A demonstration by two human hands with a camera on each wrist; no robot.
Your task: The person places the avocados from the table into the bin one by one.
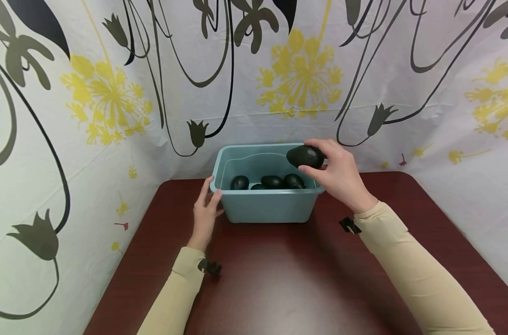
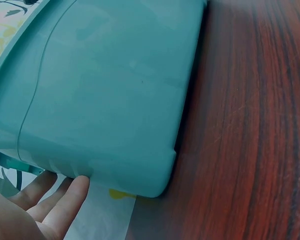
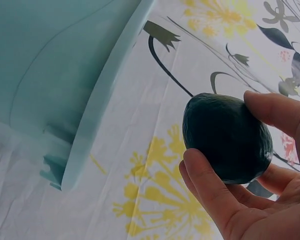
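Observation:
A dark green avocado [image 1: 305,157] is held by my right hand [image 1: 339,172] above the right end of a blue-green plastic bin [image 1: 270,207]. The right wrist view shows the thumb and fingertips pinching this avocado [image 3: 227,137] around its sides, beside the bin's rim [image 3: 102,95]. Inside the bin lie several more dark avocados [image 1: 272,182], some partly hidden by the front wall. My left hand [image 1: 205,214] is at the bin's left end, and its extended fingers [image 2: 70,202] touch the end wall just under the rim in the left wrist view.
The bin stands near the back edge of a dark red-brown wooden table [image 1: 270,279]. Behind and at both sides hangs a white cloth [image 1: 186,93] printed with yellow and grey flowers. Each sleeve cuff has a small black device [image 1: 350,225] by it.

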